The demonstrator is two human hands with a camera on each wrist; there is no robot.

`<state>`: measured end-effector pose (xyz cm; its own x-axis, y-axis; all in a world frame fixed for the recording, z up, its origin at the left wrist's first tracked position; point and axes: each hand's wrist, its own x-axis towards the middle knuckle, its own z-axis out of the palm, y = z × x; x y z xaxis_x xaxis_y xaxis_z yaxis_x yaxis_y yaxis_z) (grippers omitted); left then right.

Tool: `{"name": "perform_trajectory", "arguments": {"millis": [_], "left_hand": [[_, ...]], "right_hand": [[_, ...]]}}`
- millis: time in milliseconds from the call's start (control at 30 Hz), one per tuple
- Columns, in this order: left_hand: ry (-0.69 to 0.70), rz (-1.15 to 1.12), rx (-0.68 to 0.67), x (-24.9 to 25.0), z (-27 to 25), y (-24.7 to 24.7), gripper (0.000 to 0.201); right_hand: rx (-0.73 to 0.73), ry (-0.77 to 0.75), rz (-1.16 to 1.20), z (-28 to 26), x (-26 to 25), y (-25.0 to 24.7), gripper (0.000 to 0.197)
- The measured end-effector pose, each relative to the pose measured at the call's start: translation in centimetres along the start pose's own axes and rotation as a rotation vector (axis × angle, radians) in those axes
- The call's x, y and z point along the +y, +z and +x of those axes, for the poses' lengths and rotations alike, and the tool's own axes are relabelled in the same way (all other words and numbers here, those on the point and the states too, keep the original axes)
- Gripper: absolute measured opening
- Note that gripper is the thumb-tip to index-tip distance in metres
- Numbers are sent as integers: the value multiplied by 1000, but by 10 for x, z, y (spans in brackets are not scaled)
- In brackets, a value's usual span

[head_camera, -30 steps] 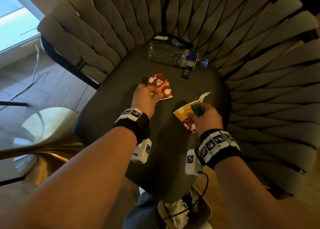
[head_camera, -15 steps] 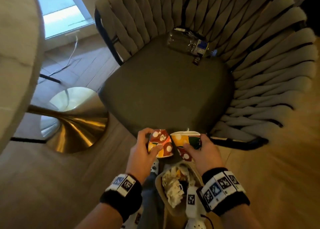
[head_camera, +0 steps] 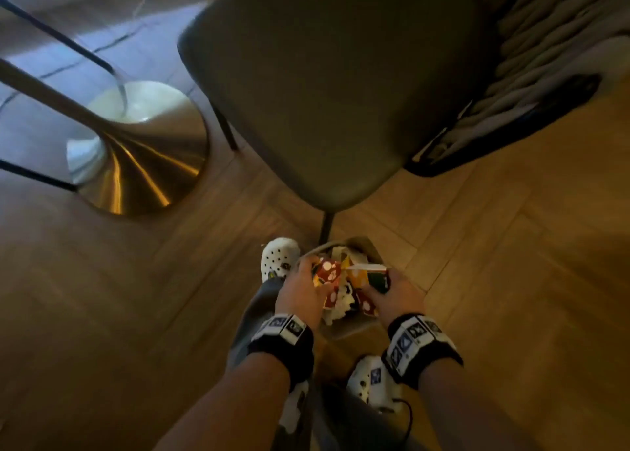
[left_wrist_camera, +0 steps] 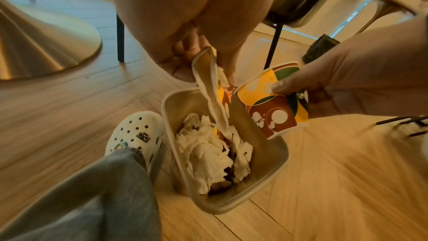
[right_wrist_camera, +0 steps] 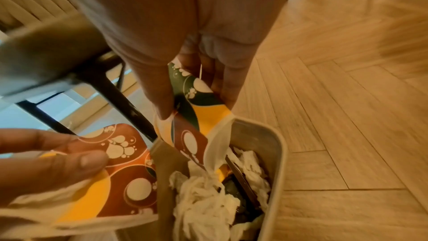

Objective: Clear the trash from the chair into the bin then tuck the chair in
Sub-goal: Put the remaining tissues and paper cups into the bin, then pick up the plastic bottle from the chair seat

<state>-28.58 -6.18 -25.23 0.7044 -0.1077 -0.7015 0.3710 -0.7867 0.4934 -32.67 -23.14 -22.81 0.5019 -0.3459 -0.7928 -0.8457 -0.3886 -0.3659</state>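
Observation:
Two crushed paper cups with a red, yellow and green print hang over the small grey bin on the floor between my feet. My left hand pinches the flattened red cup, which the left wrist view shows edge-on above the bin's rim. My right hand grips the yellow and green cup, whose lower end dips into the bin in the right wrist view. White crumpled tissues fill the bin. The chair stands just beyond it.
A gold cone-shaped table base sits on the wooden floor left of the chair, with thin dark legs beside it. My white clogs flank the bin. A chair leg comes down right behind the bin.
Both hands carried the cups off the chair seat, back and down to the bin by my feet. The view tilted down, so the bottle at the chair's back is out of sight.

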Motion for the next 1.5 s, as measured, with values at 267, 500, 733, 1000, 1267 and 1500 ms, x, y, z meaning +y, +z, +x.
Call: {"name": "perform_trajectory", "arguments": {"millis": [267, 500, 733, 1000, 1267, 1500], "left_hand": [[-80, 145, -90, -16, 28, 41, 80], [63, 188, -2, 24, -6, -28, 25], [290, 152, 94, 118, 4, -119, 29], [398, 84, 96, 221, 89, -211, 20], [638, 180, 138, 301, 210, -293, 15], [806, 461, 260, 408, 308, -282, 66]], "right_hand": [[-25, -29, -62, 33, 32, 16, 45], [-40, -104, 50, -5, -11, -40, 26], [114, -286, 225, -6, -135, -113, 11], [414, -340, 141, 89, -300, -217, 24], [470, -285, -352, 222, -373, -253, 37], [522, -234, -300, 227, -356, -240, 26]]}}
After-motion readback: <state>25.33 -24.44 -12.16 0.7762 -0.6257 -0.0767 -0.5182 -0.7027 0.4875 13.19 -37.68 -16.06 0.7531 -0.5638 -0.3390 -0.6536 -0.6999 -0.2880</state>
